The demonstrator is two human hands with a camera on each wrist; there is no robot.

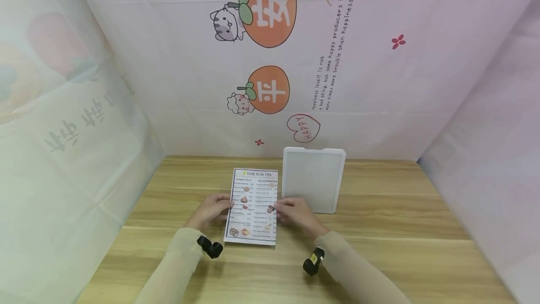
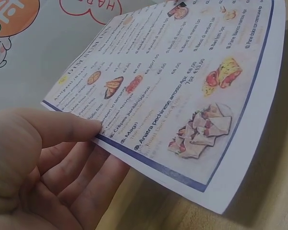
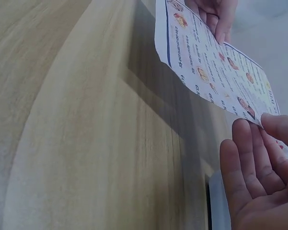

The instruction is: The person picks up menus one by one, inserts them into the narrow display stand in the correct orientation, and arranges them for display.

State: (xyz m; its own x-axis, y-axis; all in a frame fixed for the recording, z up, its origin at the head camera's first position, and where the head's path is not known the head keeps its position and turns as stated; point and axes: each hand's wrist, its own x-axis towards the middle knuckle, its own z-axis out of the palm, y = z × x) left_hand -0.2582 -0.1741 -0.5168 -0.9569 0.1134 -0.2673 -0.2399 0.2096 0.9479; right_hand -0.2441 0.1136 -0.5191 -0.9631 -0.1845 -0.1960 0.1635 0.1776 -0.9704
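A printed paper menu (image 1: 253,210) headed "DIM SUM INN" is held up off the wooden table, its printed face toward the head camera. The left hand (image 1: 212,211) pinches its left edge, with the thumb on the printed side and the fingers beneath, as the left wrist view shows. On the opposite edge the right hand (image 1: 298,215) pinches it between thumb and fingers. In the right wrist view the sheet (image 3: 211,67) bows slightly and casts a shadow on the tabletop. Just behind the right hand stands a white-framed grey panel (image 1: 314,179).
The wood-grain table (image 1: 401,229) is bounded at the back by a printed cloth (image 1: 358,83) with orange fruit drawings. More cloth hangs at both sides. The framed panel leans near the table's back edge. Each wrist carries a small black camera.
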